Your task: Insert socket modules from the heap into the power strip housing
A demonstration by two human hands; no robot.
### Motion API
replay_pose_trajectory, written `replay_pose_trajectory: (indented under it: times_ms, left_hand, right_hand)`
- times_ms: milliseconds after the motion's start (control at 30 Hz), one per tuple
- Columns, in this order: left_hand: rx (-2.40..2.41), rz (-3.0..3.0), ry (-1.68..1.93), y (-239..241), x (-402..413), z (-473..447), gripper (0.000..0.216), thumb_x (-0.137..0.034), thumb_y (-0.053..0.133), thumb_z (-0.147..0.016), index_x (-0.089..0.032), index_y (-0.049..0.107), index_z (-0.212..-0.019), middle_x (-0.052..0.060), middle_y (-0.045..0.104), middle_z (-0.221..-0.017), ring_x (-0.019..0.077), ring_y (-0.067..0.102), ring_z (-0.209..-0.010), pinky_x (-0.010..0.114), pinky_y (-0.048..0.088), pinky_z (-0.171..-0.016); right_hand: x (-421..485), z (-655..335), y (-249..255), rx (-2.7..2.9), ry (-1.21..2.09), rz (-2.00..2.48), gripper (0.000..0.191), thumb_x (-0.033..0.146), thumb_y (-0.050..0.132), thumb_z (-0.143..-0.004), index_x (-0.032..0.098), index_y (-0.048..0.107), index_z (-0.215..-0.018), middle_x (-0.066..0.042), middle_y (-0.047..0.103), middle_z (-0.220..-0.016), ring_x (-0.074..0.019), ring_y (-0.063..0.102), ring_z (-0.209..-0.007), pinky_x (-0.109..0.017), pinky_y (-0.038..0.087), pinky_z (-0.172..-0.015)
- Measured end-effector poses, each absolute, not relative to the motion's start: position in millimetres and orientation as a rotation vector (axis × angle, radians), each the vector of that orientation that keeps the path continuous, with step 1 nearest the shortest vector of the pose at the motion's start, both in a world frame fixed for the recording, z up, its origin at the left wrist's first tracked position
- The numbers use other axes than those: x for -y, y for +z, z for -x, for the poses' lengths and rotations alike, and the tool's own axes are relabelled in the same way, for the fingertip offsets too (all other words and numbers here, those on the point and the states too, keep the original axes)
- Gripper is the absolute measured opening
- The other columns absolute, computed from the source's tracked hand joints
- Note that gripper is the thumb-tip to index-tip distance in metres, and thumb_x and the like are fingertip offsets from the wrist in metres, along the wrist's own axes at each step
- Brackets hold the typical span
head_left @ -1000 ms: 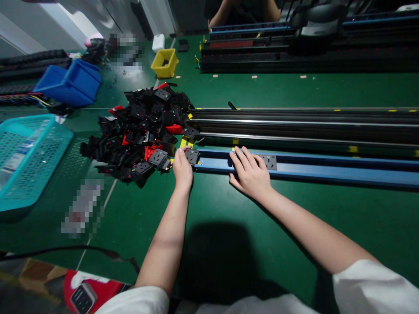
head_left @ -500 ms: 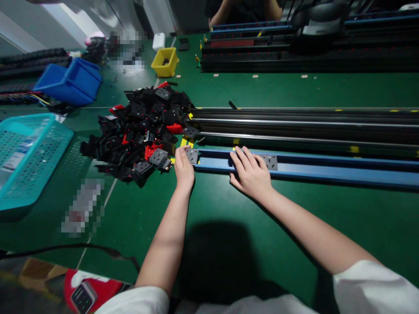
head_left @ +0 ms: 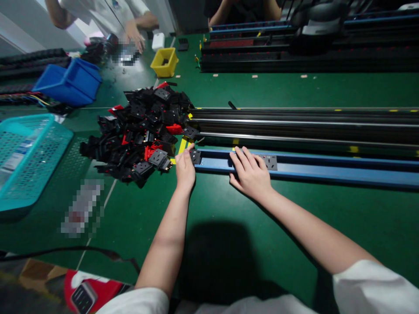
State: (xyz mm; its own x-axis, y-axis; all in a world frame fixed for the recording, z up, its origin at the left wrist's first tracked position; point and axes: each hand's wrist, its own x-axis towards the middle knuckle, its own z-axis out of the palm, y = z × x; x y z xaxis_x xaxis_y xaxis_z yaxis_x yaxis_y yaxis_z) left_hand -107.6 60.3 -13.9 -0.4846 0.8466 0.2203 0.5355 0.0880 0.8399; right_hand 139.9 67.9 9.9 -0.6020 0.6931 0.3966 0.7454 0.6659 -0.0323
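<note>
A long blue rail (head_left: 327,171) lies across the green table in front of me. My left hand (head_left: 185,168) is closed on a grey socket module (head_left: 195,156) at the rail's left end. Flat on the rail further right rests my right hand (head_left: 250,172), fingers spread, next to another grey socket module (head_left: 270,162) seated in the rail. A heap of black and red socket modules (head_left: 140,131) lies just left of my left hand.
Black rails (head_left: 304,124) lie behind the blue one, more at the back (head_left: 307,48). A teal basket (head_left: 26,157), blue bins (head_left: 70,80) and a yellow bin (head_left: 164,62) stand left and back. Other people's arms show at the far edge.
My left hand has pushed the grey module slightly right into the rail's end. A person in white has come into view at the top left. My right hand has stayed put.
</note>
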Motion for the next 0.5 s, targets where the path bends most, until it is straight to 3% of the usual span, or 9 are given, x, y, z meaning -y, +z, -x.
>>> replay_pose_trajectory:
  times_ms: [500]
  left_hand:
    - [-1.986, -1.394, 1.317, -10.9, -59.9, 108.5, 0.070, -0.062, 0.024, -0.101, -0.016, 0.068, -0.129, 0.016, 0.069, -0.130, 0.0256, 0.061, -0.126, 0.045, 0.040, -0.114]
  right_hand:
    - [-67.7, -139.8, 12.5, 2.514, -0.183, 1.141, 0.061, 0.035, 0.052, -0.096, 0.009, 0.045, -0.151, -0.018, 0.046, -0.156, -0.0330, 0.042, -0.143, -0.045, 0.030, -0.110]
